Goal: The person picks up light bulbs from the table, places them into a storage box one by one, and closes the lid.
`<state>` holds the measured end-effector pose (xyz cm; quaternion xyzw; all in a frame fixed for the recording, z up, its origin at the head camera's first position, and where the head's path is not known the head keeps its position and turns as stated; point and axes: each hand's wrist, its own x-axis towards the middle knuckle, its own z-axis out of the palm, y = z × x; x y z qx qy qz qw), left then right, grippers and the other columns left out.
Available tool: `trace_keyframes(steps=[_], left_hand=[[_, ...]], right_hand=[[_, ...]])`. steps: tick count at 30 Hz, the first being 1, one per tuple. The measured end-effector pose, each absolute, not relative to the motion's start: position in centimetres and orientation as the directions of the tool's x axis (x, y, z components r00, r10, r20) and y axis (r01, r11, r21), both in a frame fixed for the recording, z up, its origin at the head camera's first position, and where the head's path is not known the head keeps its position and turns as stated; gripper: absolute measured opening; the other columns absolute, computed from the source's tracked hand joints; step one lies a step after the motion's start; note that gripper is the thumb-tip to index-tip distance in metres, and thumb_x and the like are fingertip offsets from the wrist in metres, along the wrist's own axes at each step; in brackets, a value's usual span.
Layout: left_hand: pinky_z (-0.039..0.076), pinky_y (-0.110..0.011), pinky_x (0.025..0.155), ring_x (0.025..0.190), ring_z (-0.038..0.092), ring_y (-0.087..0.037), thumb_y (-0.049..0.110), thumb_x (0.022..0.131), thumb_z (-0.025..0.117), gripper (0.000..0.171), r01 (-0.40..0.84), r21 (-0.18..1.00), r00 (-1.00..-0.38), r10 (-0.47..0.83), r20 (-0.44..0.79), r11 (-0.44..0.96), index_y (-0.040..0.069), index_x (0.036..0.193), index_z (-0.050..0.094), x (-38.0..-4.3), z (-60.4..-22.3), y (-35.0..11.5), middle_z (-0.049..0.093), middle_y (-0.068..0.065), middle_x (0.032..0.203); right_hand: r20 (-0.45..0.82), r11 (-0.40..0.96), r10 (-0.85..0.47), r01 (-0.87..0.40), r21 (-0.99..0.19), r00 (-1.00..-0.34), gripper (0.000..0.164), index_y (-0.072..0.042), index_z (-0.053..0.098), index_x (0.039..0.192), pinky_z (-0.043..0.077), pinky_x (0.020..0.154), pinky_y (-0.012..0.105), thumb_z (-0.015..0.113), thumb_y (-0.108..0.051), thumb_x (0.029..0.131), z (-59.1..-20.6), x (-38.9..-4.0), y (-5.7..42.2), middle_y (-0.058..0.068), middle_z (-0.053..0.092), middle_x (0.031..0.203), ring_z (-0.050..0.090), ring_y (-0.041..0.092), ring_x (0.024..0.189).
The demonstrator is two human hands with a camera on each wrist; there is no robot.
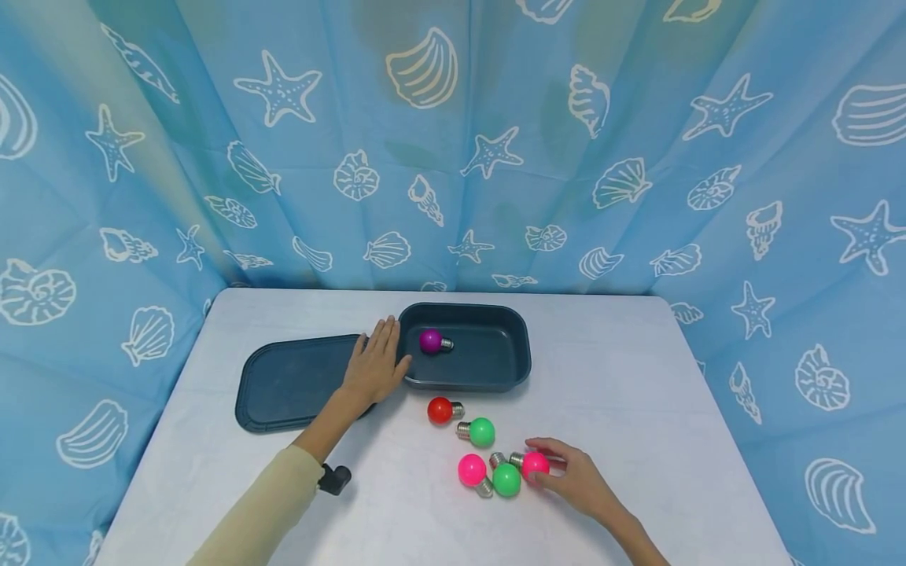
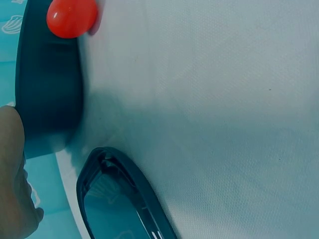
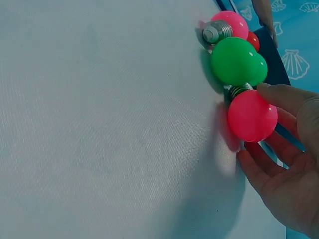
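A dark blue-grey container (image 1: pixel 467 385) stands at the back, with a purple light bulb (image 1: pixel 430 341) lying in it. My left hand (image 1: pixel 373 369) lies with straight fingers along the container's left end. At the front right, my right hand (image 1: pixel 576 478) is spread around a pink light bulb (image 1: pixel 535 465). Its thumb lies at one side of the round part and its other fingers at the opposite side, with a small gap visible. Beside that bulb are a green bulb (image 1: pixel 506 480) and another pink bulb (image 1: pixel 471 469). A second green bulb (image 1: pixel 483 432) and a red bulb (image 1: pixel 440 409) lie nearer the container.
Left of the container lies a flat dark lid (image 1: pixel 290 385), partly under my left forearm. A white cloth (image 1: pixel 609 369) covers the table. Blue curtains (image 1: pixel 453 126) with shell and starfish prints hang behind and at both sides.
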<state>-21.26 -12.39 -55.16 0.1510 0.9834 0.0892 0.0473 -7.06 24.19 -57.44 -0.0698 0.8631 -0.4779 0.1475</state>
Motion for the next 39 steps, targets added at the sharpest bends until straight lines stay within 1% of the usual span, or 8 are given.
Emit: trace_keyframes(steps=[3,7,11,20,26,29,34,39], left_hand=[[0.012,-0.053,0.119,0.152,0.004,-0.03,0.044,0.107,0.034,0.073,0.288,0.187,-0.95,0.305,-0.066,0.939,-0.001,0.159,0.008,-21.3,-55.2,-12.4,0.006,-0.015,0.166],[0.011,-0.053,0.119,0.152,0.003,-0.03,0.044,0.107,0.033,0.073,0.289,0.192,-0.95,0.306,-0.065,0.938,-0.001,0.159,0.008,-21.3,-55.3,-12.4,0.006,-0.015,0.166],[0.012,-0.054,0.119,0.152,0.005,-0.031,0.044,0.107,0.034,0.073,0.292,0.197,-0.95,0.308,-0.058,0.936,-0.002,0.159,0.009,-21.3,-55.2,-12.4,0.007,-0.016,0.166],[0.015,-0.054,0.118,0.151,0.011,-0.032,0.042,0.107,0.035,0.072,0.298,0.195,-0.949,0.312,-0.042,0.934,-0.003,0.158,0.012,-21.3,-55.1,-12.4,0.011,-0.017,0.165],[0.014,-0.053,0.119,0.151,0.007,-0.031,0.044,0.107,0.035,0.074,0.288,0.192,-0.952,0.303,-0.051,0.938,-0.002,0.158,0.011,-21.3,-55.2,-12.4,0.009,-0.017,0.165],[0.014,-0.054,0.119,0.151,0.01,-0.032,0.043,0.106,0.037,0.073,0.293,0.199,-0.952,0.305,-0.032,0.935,-0.003,0.158,0.012,-21.2,-55.3,-12.5,0.011,-0.017,0.165],[0.015,-0.054,0.118,0.15,0.015,-0.034,0.042,0.106,0.038,0.072,0.306,0.2,-0.95,0.311,0.007,0.931,-0.004,0.157,0.015,-21.1,-55.3,-12.5,0.014,-0.018,0.164],[0.015,-0.054,0.118,0.15,0.015,-0.034,0.042,0.106,0.038,0.072,0.309,0.2,-0.949,0.315,0.005,0.93,-0.004,0.157,0.015,-21.1,-55.3,-12.4,0.014,-0.019,0.164]], right_hand=[[-0.188,0.542,-0.27,0.012,-0.84,-0.944,0.047,-0.006,0.067,0.128,0.053,0.094,0.035,0.081,-0.018,0.084,-57.5,-7.0,24.2,0.012,0.065,0.128,0.058,0.034,0.121],[-0.186,0.554,-0.287,-0.004,-0.833,-0.94,0.041,-0.008,0.07,0.123,0.054,0.091,0.033,0.08,-0.02,0.085,-57.4,-7.0,24.4,0.01,0.067,0.124,0.061,0.033,0.116],[-0.178,0.564,-0.3,-0.024,-0.826,-0.937,0.037,-0.008,0.071,0.119,0.054,0.09,0.034,0.08,-0.021,0.086,-57.2,-7.0,24.5,0.01,0.068,0.122,0.062,0.034,0.115],[-0.144,0.529,-0.315,-0.047,-0.847,-0.938,0.039,-0.004,0.069,0.124,0.051,0.096,0.043,0.078,-0.016,0.087,-55.8,-7.7,25.2,0.012,0.066,0.126,0.057,0.037,0.121],[-0.059,0.511,-0.307,-0.113,-0.852,-0.95,0.039,-0.004,0.069,0.123,0.051,0.095,0.041,0.078,-0.008,0.086,-54.8,-8.7,25.6,0.013,0.066,0.126,0.058,0.036,0.12],[-0.025,0.51,-0.293,-0.134,-0.85,-0.956,0.04,-0.003,0.068,0.124,0.052,0.094,0.041,0.078,-0.006,0.086,-54.0,-9.4,25.4,0.013,0.066,0.126,0.059,0.036,0.119],[0.014,0.519,-0.286,-0.168,-0.838,-0.958,0.042,-0.004,0.067,0.127,0.052,0.092,0.048,0.079,-0.01,0.087,-52.7,-10.7,24.9,0.013,0.065,0.127,0.059,0.035,0.118],[0.058,0.515,-0.302,-0.214,-0.83,-0.951,0.044,-0.006,0.067,0.128,0.053,0.09,0.052,0.08,-0.011,0.086,-51.5,-12.2,24.0,0.012,0.064,0.128,0.059,0.035,0.118]])
